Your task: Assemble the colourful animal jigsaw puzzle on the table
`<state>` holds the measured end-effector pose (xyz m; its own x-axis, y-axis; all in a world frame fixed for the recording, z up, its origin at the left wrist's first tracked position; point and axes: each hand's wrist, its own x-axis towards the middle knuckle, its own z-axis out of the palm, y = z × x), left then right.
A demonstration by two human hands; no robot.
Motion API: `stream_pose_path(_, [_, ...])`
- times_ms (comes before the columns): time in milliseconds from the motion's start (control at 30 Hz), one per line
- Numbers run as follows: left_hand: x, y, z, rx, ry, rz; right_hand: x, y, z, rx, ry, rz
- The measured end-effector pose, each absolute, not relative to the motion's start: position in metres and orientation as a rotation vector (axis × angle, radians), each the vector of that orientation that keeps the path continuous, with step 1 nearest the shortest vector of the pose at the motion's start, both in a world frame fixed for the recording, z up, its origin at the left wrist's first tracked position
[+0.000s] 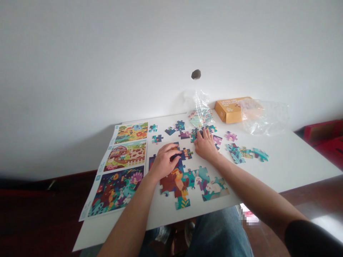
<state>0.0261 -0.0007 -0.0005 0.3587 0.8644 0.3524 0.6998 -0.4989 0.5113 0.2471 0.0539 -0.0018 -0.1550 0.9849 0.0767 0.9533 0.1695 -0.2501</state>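
Note:
A partly joined jigsaw (193,184) with rabbits and a brown animal lies on the white table (289,160). My left hand (164,161) rests on its upper edge, fingers curled and pinching a dark blue piece (184,154) at the joined block. My right hand (205,144) lies further back, fingers stretched flat over loose pieces (184,134). More loose pieces (245,152) lie to the right of it.
A reference sheet (120,167) with three pictures overhangs the table's left front edge. At the back stand an orange box (230,109), a clear bag of pieces (200,114) and an empty plastic bag (268,116). The wall is close behind.

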Motion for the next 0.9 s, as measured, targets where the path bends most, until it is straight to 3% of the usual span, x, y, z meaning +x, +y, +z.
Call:
stream_pose_path(567, [0.028, -0.003, -0.001, 2.315, 1.472, 0.942, 0.249, 0.053, 0.009, -1.546, -2.447, 0.183])
stream_pose_path(700, [0.021, 0.0, -0.003, 2.298, 1.778, 0.963, 0.246, 0.052, 0.007, -1.55, -2.458, 0.257])
stream_pose_path(900, [0.011, 0.001, -0.006, 2.17, 2.218, 0.721, 0.251, 0.056, 0.007, -1.592, -2.353, 0.266])
